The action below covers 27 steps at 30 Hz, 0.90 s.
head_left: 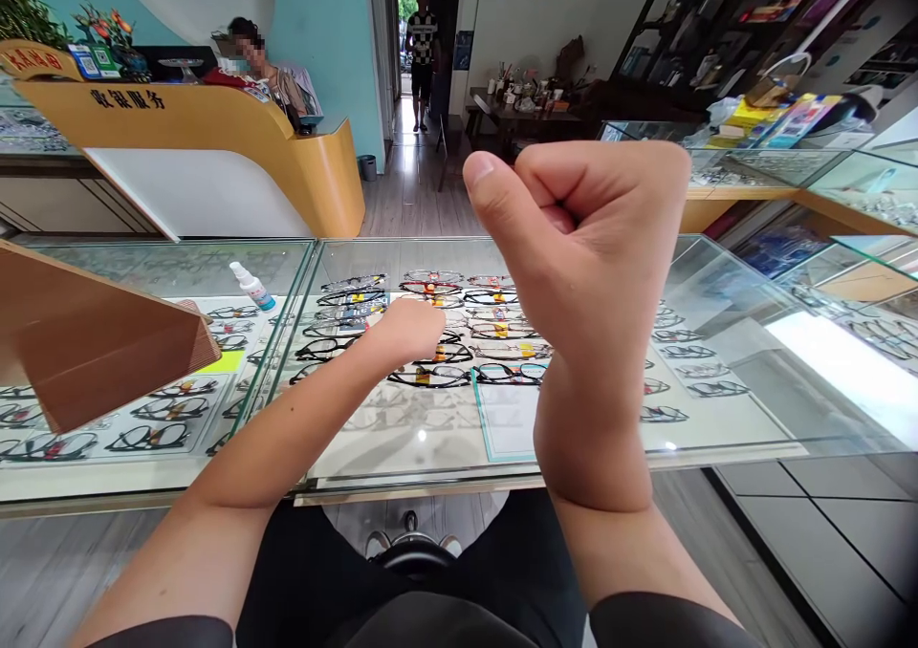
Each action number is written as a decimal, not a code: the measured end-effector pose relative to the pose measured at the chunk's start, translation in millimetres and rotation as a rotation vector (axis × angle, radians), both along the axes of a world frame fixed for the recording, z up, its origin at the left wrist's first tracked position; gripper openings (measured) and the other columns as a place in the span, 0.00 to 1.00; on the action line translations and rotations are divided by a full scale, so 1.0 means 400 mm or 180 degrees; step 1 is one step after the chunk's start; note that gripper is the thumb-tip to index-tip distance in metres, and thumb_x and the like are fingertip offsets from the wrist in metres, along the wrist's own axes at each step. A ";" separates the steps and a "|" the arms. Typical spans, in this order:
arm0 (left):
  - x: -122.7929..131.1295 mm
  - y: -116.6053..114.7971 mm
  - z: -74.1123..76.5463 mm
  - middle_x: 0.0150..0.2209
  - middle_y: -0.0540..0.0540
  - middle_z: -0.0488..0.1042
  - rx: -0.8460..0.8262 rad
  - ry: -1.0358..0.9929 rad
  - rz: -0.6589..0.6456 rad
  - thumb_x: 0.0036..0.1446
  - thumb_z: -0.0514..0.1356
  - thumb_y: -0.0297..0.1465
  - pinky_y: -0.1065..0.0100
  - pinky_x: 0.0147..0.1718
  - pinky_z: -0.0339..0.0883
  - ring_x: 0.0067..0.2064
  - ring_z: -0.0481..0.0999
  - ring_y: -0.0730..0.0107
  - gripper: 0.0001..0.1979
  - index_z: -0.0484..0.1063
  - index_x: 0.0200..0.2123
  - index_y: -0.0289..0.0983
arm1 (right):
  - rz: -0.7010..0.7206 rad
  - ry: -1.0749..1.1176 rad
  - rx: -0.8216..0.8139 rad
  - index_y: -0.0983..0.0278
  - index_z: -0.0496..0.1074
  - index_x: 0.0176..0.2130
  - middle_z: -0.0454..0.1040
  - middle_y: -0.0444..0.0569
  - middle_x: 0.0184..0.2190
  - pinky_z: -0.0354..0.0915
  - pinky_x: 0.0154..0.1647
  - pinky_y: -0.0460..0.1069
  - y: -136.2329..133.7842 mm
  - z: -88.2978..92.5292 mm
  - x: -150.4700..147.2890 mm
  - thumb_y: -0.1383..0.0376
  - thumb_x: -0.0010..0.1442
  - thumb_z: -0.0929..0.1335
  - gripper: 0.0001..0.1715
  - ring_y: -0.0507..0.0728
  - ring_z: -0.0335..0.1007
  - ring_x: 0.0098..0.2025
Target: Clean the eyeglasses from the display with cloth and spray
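My right hand (pixel 584 247) is raised close to the camera, curled into a fist with the thumb sticking up and nothing visible in it. My left hand (pixel 408 328) rests farther out on the glass top of the display case (pixel 717 361), fingers curled into a loose fist above rows of eyeglass frames (pixel 430 376) laid out under the glass. Nothing shows in that hand either.
A small white spray bottle (pixel 251 286) lies on the left case. A tilted wooden stand (pixel 93 337) sits at the left. A person sits behind the orange counter (pixel 215 141); another person (pixel 423 51) stands in the far doorway. More glass cases run along the right.
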State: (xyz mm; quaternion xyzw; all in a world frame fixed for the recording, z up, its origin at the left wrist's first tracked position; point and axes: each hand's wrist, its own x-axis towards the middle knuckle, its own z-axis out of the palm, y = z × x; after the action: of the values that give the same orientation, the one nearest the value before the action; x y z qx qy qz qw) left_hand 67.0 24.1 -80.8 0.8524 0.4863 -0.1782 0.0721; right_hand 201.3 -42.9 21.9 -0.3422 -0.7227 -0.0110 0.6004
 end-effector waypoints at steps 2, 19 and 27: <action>0.005 0.008 -0.018 0.43 0.34 0.87 0.0010 -0.0002 0.0013 0.57 0.66 0.25 0.61 0.38 0.66 0.45 0.86 0.48 0.11 0.84 0.43 0.34 | 0.0102 0.0030 0.0016 0.57 0.42 0.25 0.39 0.38 0.25 0.41 0.32 0.52 -0.001 0.000 0.001 0.69 0.73 0.73 0.39 0.51 0.33 0.30; -0.057 -0.016 0.079 0.34 0.44 0.86 0.0128 -0.0550 -0.0062 0.58 0.69 0.32 0.61 0.31 0.55 0.37 0.83 0.57 0.04 0.83 0.31 0.40 | 0.0179 0.0113 -0.0317 0.58 0.43 0.26 0.41 0.37 0.24 0.38 0.29 0.52 0.011 -0.012 0.011 0.63 0.72 0.71 0.36 0.50 0.36 0.28; -0.162 -0.049 0.178 0.41 0.47 0.89 0.1055 -0.2255 0.0460 0.65 0.68 0.41 0.63 0.35 0.60 0.39 0.81 0.60 0.10 0.89 0.39 0.45 | 0.0180 0.0082 -0.0474 0.58 0.45 0.26 0.42 0.37 0.23 0.39 0.27 0.52 0.021 -0.021 0.017 0.60 0.72 0.71 0.35 0.49 0.38 0.27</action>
State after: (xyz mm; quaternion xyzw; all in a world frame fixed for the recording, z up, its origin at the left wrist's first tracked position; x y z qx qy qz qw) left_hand 2.2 4.5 -9.5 0.8248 0.5122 0.2133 0.1093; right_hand 208.1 -34.4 13.4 -0.3654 -0.7232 0.0641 0.5826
